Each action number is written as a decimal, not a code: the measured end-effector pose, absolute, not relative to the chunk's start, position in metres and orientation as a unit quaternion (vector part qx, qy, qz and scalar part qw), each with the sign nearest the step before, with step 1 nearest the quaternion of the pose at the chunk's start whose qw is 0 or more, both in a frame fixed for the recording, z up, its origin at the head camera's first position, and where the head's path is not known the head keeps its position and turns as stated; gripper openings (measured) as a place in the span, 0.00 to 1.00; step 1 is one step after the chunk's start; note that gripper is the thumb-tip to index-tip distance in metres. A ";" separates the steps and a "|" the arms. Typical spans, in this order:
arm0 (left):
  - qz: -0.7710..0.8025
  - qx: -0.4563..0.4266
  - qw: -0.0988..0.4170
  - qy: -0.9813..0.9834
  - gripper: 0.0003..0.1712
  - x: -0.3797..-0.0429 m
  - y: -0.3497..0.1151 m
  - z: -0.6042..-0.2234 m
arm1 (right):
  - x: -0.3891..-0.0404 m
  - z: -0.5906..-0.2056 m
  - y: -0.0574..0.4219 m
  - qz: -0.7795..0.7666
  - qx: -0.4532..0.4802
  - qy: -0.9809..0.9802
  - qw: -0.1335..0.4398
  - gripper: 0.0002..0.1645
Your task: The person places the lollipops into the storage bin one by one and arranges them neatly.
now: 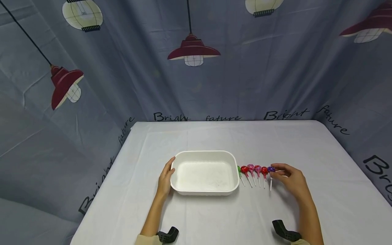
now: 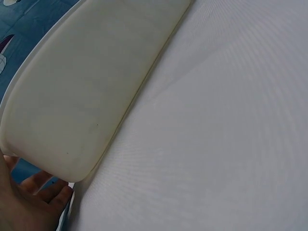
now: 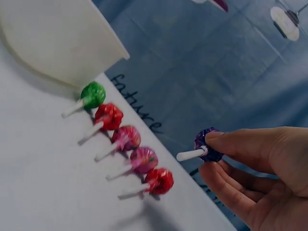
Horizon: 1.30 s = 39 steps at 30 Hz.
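A white rectangular tray (image 1: 205, 192) stands on the table. My left hand (image 1: 165, 178) holds the tray's left end, thumb at the rim and fingers along the outer side; in the left wrist view its fingers are bent beside the tray's end. To the tray's right, my right hand (image 1: 289, 177) pinches a purple-wrapped lollipop (image 3: 201, 149) by its head between thumb and fingers, its white stick pointing away from the palm. Beside it lie a red lollipop (image 3: 160, 181), a pink one (image 3: 144, 160), another pink one (image 3: 127, 138), another red one (image 3: 109, 116) and a green one (image 3: 93, 94).
A white cloth covers the table (image 1: 214, 221), whose back edge meets a blue-grey curtain (image 1: 196, 88) printed with lamps and lettering. The green lollipop lies close against the tray's right end. Black wrist mounts (image 1: 286, 231) sit at both forearms.
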<state>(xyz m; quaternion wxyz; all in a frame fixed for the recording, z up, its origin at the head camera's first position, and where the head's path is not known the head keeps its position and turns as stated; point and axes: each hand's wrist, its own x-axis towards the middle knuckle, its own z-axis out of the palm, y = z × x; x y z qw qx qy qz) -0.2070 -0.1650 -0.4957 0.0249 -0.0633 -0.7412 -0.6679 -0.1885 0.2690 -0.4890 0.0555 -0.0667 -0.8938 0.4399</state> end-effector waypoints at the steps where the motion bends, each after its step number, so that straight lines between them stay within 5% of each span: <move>1: -0.667 -0.066 0.025 -0.742 0.25 -0.207 -0.165 -0.496 | -0.189 -0.487 0.268 0.442 -0.063 -0.893 0.056 0.29; 24: -0.664 -0.068 0.032 -0.744 0.25 -0.205 -0.164 -0.490 | -0.230 -0.405 0.190 0.541 0.088 -0.836 0.018 0.26; 39: -0.665 -0.070 0.037 -0.743 0.25 -0.204 -0.163 -0.489 | -0.251 -0.401 0.115 0.635 0.106 -0.765 0.002 0.21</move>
